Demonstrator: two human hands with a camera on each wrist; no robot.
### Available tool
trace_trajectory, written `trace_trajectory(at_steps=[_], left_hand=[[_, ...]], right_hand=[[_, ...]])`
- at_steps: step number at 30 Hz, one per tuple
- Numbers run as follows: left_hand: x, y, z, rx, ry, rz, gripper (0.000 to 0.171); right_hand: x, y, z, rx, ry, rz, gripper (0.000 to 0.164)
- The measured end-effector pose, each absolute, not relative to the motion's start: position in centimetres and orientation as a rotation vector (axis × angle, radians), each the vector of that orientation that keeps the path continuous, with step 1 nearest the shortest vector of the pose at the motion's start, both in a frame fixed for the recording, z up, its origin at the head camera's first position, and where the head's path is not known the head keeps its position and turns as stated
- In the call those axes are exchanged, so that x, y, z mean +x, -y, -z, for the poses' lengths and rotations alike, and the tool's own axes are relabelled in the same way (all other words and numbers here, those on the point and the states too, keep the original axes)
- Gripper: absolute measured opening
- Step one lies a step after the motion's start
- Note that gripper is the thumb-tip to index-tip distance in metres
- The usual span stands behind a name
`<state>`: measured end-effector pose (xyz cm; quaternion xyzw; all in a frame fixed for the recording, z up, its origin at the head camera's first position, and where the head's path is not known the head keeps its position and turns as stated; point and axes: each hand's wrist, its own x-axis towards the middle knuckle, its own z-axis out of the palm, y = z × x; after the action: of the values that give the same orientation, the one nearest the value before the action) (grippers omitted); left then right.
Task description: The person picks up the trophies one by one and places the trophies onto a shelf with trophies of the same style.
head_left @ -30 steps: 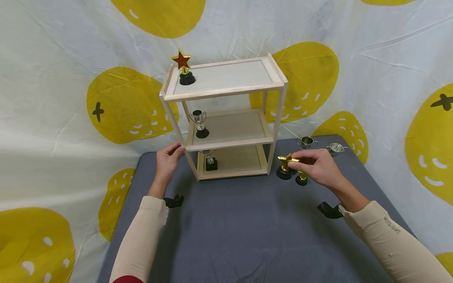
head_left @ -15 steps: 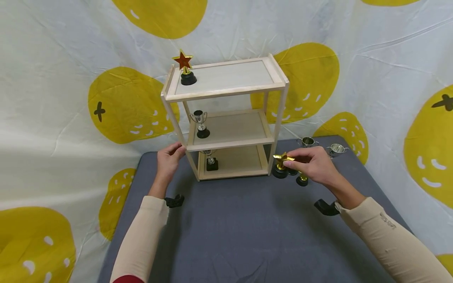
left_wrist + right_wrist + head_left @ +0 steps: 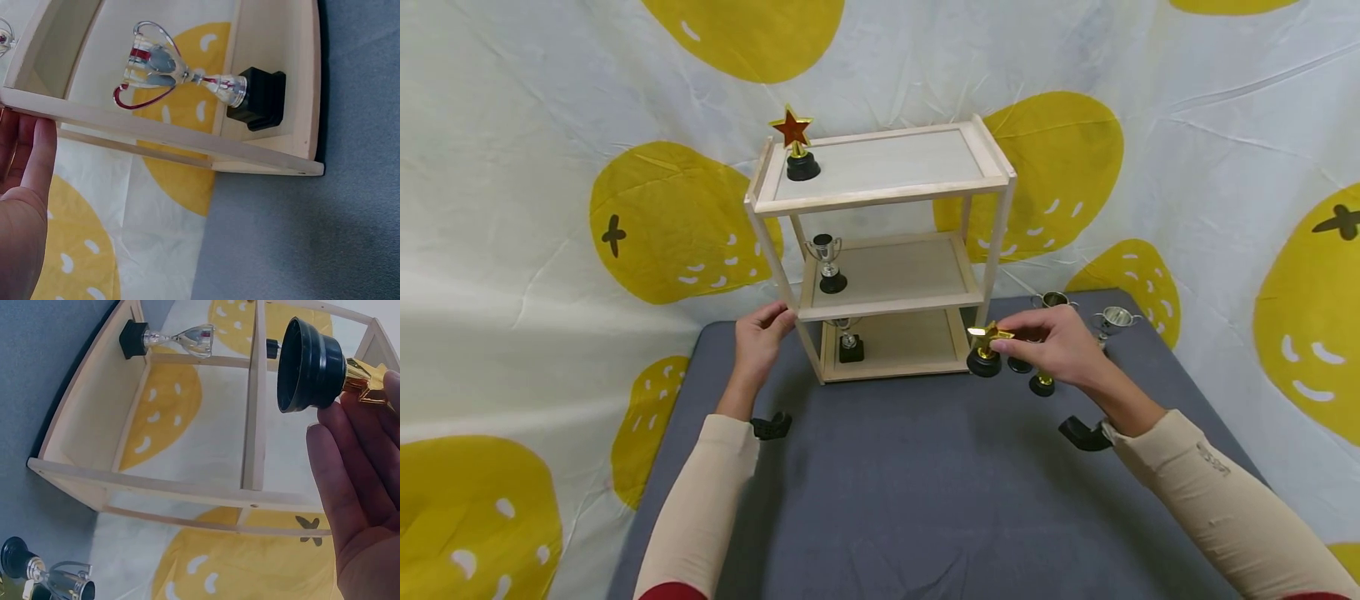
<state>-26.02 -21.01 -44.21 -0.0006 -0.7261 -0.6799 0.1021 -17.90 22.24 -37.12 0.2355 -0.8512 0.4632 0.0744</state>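
My right hand pinches a gold star trophy by its star, upright and above the table just right of the shelf's front right post. In the right wrist view, the hollow underside of its black base shows. My left hand grips the front left post of the wooden shelf at middle-board height; some fingertips are hidden. On the top board's left stands a red-faced star trophy. A silver cup trophy stands on the middle board's left, and another silver cup trophy on the bottom board.
On the grey table right of the shelf stand a silver cup, another silver cup and a gold trophy, partly behind my right hand. A patterned cloth hangs behind.
My right hand has moved left with the gold star trophy, from beside the other trophies toward the shelf's right post. The left hand has stayed on the shelf.
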Motion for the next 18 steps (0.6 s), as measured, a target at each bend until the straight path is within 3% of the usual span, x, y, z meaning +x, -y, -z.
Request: trace_trajectory(at_steps=[18], left_hand=[[-25.9, 21.1, 44.1, -0.022, 2.12, 2.034, 0.036]], right_hand=[[-18.8, -20.9, 36.8, 0.79, 2.56, -1.431, 0.015]])
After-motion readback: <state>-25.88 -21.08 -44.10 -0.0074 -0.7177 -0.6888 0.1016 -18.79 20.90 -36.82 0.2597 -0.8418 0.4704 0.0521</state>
